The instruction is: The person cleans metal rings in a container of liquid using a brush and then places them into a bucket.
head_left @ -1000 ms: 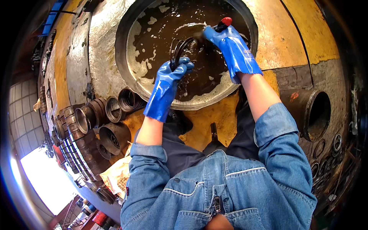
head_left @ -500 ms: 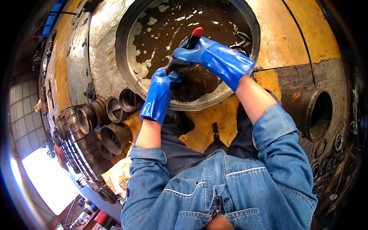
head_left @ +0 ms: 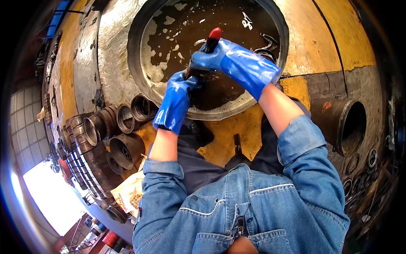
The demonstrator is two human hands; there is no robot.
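**Gloved hands work a red-tipped tool over the wash basin**

Over a worn yellow-and-grey metal counter [head_left: 321, 38], the person in a blue denim jacket [head_left: 253, 207] leans toward a big round basin [head_left: 139, 80] sunk into its top. Dark brown liquid [head_left: 220, 25] with pale flecks of foam fills the basin, and a few curved metal pieces [head_left: 267, 42] lie at its right side, partly under the surface.

Left of the basin, a cluster of dark, grimy metal rings and sleeves [head_left: 114, 127] stands packed together on the counter's edge, their open mouths turned upward. At the far right, a round opening [head_left: 353, 127] gapes in the counter's side.

Both hands wear wet blue rubber gloves and meet above the near part of the basin. The right hand [head_left: 220, 57] is closed firmly around a dark-handled tool [head_left: 210, 40] whose red tip sticks up past the glove. The left hand [head_left: 179, 86] sits just below it, curled tight on a small dark part that the gloves largely hide; what that part is cannot be told. The tool's lower end touches the left hand's grip.
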